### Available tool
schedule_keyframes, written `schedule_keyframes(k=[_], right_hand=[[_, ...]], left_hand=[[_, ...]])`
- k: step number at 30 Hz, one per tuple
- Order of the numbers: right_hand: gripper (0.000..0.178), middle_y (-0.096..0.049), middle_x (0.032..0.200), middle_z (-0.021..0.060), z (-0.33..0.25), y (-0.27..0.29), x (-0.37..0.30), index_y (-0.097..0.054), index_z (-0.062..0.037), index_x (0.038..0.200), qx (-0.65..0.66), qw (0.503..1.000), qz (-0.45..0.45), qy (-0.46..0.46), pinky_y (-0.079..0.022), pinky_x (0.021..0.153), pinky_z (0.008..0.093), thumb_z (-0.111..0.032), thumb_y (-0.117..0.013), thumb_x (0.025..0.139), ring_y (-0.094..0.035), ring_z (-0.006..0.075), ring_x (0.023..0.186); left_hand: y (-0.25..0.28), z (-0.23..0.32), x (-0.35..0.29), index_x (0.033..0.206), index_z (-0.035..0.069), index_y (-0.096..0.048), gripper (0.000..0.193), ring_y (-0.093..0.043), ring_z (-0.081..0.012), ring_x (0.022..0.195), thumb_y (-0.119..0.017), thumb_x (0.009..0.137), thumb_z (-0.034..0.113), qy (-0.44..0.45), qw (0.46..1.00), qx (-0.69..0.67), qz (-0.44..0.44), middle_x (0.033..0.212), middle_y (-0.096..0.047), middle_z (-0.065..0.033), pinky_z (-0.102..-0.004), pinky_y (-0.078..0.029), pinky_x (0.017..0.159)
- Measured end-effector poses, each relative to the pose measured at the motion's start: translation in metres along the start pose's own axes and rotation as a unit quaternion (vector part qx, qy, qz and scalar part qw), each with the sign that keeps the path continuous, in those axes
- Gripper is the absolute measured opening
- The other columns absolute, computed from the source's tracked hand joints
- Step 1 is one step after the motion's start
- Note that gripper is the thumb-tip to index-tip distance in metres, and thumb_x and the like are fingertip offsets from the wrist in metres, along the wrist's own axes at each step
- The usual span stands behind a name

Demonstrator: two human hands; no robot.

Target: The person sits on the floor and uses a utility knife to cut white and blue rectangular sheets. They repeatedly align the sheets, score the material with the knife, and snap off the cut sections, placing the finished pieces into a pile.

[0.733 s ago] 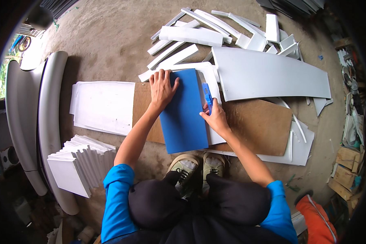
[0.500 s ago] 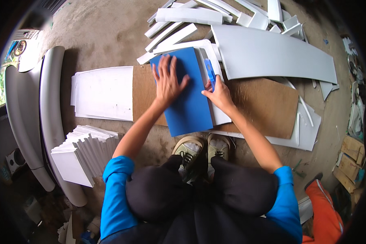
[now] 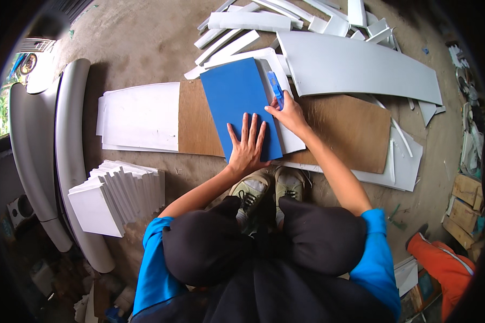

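Observation:
My left hand (image 3: 247, 148) lies flat with spread fingers on the lower part of a blue rectangular board (image 3: 234, 89). At the board's right edge, my right hand (image 3: 289, 115) is closed around a blue utility knife (image 3: 275, 86); whether its blade is out cannot be made out. Beneath the blue board is a white foam-like sheet (image 3: 293, 141), showing along its right side. Both rest on a long brown wooden board (image 3: 353, 132) on the floor.
White sheets (image 3: 140, 116) cover the brown board's left end. A large white panel (image 3: 361, 67) and offcut strips (image 3: 248, 21) lie beyond. A stack of white pieces (image 3: 97, 210) and long rolled sheets (image 3: 73, 134) stand left. Another person's orange-clad leg (image 3: 442, 264) is at lower right.
My left hand has slid from the upper part of the blue board down to its near end. My right hand, holding the utility knife, stays beside the board's right edge.

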State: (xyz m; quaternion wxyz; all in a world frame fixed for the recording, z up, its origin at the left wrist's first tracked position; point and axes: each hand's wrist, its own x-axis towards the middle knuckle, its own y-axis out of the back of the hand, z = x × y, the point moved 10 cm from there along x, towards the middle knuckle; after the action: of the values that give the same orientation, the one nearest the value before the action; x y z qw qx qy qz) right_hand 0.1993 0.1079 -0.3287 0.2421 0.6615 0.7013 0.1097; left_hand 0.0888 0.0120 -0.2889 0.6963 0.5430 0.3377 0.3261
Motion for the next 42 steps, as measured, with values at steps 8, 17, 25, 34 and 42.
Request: schedule_keyframes(k=[8,17,25,34,42], right_hand=[[0.039,-0.059,0.071,0.0129,0.003,0.0,0.0,-0.05,-0.0001,0.081,0.063,0.997,0.002,-0.045,-0.048,0.059,0.0342,-0.034,-0.068,0.074,-0.062,0.0239,0.063],[0.042,-0.054,0.076,0.0094,-0.012,-0.004,-0.006,-0.045,-0.0028,0.083,-0.11,0.993,0.023,0.023,-0.045,0.062,0.038,-0.025,-0.076,0.064,-0.056,0.0258,0.068],[0.042,-0.053,0.076,0.0065,-0.018,-0.008,-0.006,-0.045,-0.0034,0.086,-0.105,0.994,0.006,0.009,-0.046,0.059,0.0324,-0.023,-0.076,0.065,-0.054,0.0186,0.06],[0.043,-0.05,0.081,0.0065,-0.019,-0.01,-0.029,-0.041,-0.002,0.092,-0.091,0.995,-0.021,0.043,-0.044,0.06,0.0287,-0.018,-0.074,0.069,-0.05,0.0149,0.063],[0.07,-0.045,0.098,0.0128,0.005,-0.019,-0.1,-0.03,-0.0011,0.111,-0.037,0.993,-0.117,0.0,-0.043,0.078,0.0325,-0.021,-0.078,0.063,-0.048,0.0214,0.086]], left_hand=[[-0.001,0.004,-0.004,0.135,0.002,-0.024,0.107,-0.012,-0.0433,0.13,-0.065,0.055,0.06,-0.003,1.0,0.025,0.011,0.14,-0.017,-0.0246,-0.071,-0.013,0.092],[0.015,-0.013,-0.001,0.13,0.006,-0.032,0.096,-0.02,-0.0374,0.128,-0.063,0.059,0.062,0.012,0.996,-0.079,0.038,0.136,-0.026,-0.02,-0.0622,-0.013,0.096],[0.058,-0.171,0.071,0.119,0.0,-0.041,0.073,-0.038,-0.0269,0.113,-0.059,0.073,0.053,0.128,0.961,0.002,0.244,0.114,-0.045,-0.0136,-0.0448,-0.026,0.097],[0.049,-0.178,0.081,0.109,0.001,-0.047,0.065,-0.041,-0.029,0.098,-0.064,0.07,0.05,0.117,0.958,-0.059,0.257,0.102,-0.045,-0.0142,-0.0402,-0.035,0.086],[0.053,-0.179,0.077,0.111,0.004,-0.047,0.067,-0.036,-0.0319,0.098,-0.067,0.067,0.05,0.146,0.951,-0.047,0.268,0.102,-0.04,-0.0164,-0.042,-0.034,0.088]])
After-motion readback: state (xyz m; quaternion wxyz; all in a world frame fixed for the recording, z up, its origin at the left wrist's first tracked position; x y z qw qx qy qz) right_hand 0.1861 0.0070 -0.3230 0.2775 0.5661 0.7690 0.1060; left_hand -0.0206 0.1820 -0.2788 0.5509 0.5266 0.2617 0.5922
